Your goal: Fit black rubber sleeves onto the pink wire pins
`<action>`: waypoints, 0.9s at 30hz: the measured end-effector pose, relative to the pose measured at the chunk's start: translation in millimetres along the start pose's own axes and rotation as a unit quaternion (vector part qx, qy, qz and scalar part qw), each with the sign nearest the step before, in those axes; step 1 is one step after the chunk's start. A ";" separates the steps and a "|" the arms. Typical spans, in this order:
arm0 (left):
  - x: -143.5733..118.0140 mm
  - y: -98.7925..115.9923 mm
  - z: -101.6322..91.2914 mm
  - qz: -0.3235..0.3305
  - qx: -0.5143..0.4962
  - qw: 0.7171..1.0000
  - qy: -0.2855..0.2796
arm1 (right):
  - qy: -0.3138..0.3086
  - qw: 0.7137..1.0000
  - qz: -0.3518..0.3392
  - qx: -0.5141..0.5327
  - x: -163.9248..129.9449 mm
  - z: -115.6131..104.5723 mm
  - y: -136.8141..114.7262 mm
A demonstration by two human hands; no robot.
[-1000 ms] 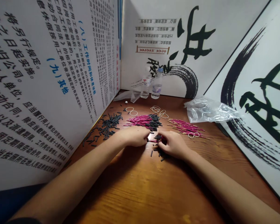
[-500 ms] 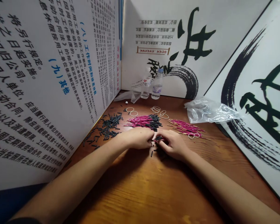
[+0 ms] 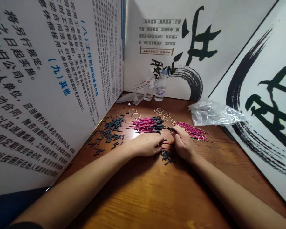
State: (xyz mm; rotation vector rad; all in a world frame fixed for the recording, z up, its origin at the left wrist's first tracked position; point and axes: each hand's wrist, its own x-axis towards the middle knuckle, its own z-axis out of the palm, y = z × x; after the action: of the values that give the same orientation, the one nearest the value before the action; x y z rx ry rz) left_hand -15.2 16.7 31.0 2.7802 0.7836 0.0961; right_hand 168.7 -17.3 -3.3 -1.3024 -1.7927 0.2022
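My left hand (image 3: 147, 143) rests knuckles-up on the wooden table (image 3: 143, 190), its fingertips pinched near a small heap of short black tubes (image 3: 166, 155). To its right, my right hand (image 3: 182, 142) reaches forward, its fingers closed on a pink wire with a black tip (image 3: 169, 128). Just beyond my hands lies a pile of pink wires with black ends (image 3: 147, 124). A second pile of bare pink wires (image 3: 190, 129) lies by my right hand. What my left fingers hold is hidden.
Loose black tubes (image 3: 109, 132) are scattered at the left by a printed board (image 3: 50, 79). Rubber bands (image 3: 160, 112), two water bottles (image 3: 157, 86) and a clear plastic bag (image 3: 212, 113) sit farther back. Calligraphy boards wall the back and right.
My right hand has moved forward and right, away from my left hand, carrying a pink wire toward the piles. The small heap of black tubes that it covered now shows.
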 end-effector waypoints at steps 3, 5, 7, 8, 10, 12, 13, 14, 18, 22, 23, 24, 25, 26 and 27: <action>0.7 6.2 10.8 0.004 0.037 0.999 0.013 | -0.011 1.000 0.012 0.016 0.3 -0.6 -0.3; 1.5 7.7 14.8 0.010 0.053 0.998 0.032 | -0.026 0.999 0.019 0.024 -0.4 -0.7 -0.3; 2.8 6.7 16.3 0.016 0.049 0.997 0.052 | -0.042 0.999 0.019 0.021 -1.5 -0.2 0.6; 3.6 5.1 16.3 0.017 0.034 0.997 0.063 | -0.053 0.998 0.016 0.016 -2.1 0.2 1.2; 5.4 0.5 15.5 0.012 -0.014 0.996 0.090 | -0.080 0.997 0.003 0.004 -3.3 1.1 2.4; 7.1 -5.3 15.0 -0.005 -0.068 0.991 0.117 | -0.105 0.994 -0.010 -0.004 -4.0 1.8 2.8; 7.8 -8.0 15.3 -0.016 -0.092 0.987 0.130 | -0.111 0.994 -0.014 -0.006 -4.2 1.9 2.6; 8.5 -10.5 15.9 -0.025 -0.118 0.982 0.143 | -0.114 0.993 -0.016 -0.006 -4.2 1.9 2.2; 10.2 -16.2 19.9 -0.030 -0.217 0.955 0.202 | -0.096 0.995 -0.009 0.004 -3.3 1.0 -0.6; 10.7 -17.0 20.7 -0.043 -0.245 0.935 0.254 | -0.084 0.996 -0.001 0.011 -3.1 1.2 -1.2; 10.6 -16.8 20.5 -0.043 -0.247 0.934 0.256 | -0.086 0.996 0.000 0.010 -3.1 1.6 -0.8; 10.4 -16.6 20.3 -0.041 -0.248 0.934 0.254 | -0.087 0.996 0.000 0.008 -3.1 2.0 -0.3; 10.2 -16.3 20.2 -0.040 -0.247 0.935 0.251 | -0.090 0.996 -0.001 0.008 -3.1 2.5 0.3; 9.9 -16.1 20.3 -0.040 -0.244 0.936 0.249 | -0.093 0.996 -0.002 0.007 -3.1 3.0 0.9; 9.7 -16.0 20.6 -0.041 -0.240 0.937 0.249 | -0.095 0.995 -0.005 0.006 -3.0 3.5 1.5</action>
State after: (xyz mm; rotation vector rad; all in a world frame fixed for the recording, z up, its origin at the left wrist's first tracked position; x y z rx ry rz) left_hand -12.3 30.4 7.0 2.2665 0.8422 0.8793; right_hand 167.4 -17.9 -8.0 -1.3028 -1.9538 0.3405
